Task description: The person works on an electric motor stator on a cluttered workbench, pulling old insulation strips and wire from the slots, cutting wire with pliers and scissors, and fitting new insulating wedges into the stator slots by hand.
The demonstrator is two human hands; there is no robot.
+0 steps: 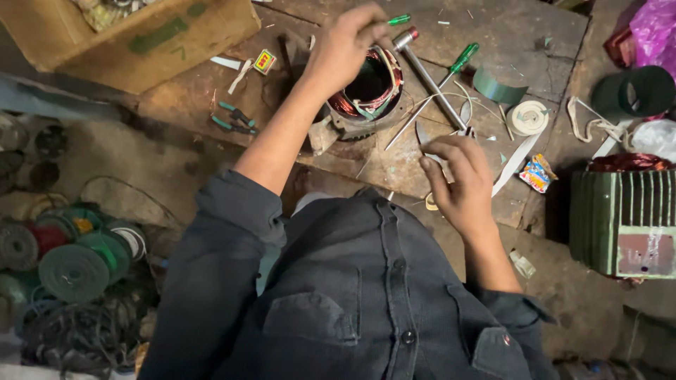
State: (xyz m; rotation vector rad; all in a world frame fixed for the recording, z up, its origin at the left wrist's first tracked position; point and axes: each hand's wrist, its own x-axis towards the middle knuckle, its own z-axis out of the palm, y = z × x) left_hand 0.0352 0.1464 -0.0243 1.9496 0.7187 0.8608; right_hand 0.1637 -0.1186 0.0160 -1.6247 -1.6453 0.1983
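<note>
The motor stator (366, 91) with copper windings sits far centre on the bench (394, 165). The left hand (345, 46) is clamped on a green-handled tool (396, 20) above it; a slip could nick the wire. The right hand (461, 179), near right, is loosely curled around a pale strip (431, 144).
</note>
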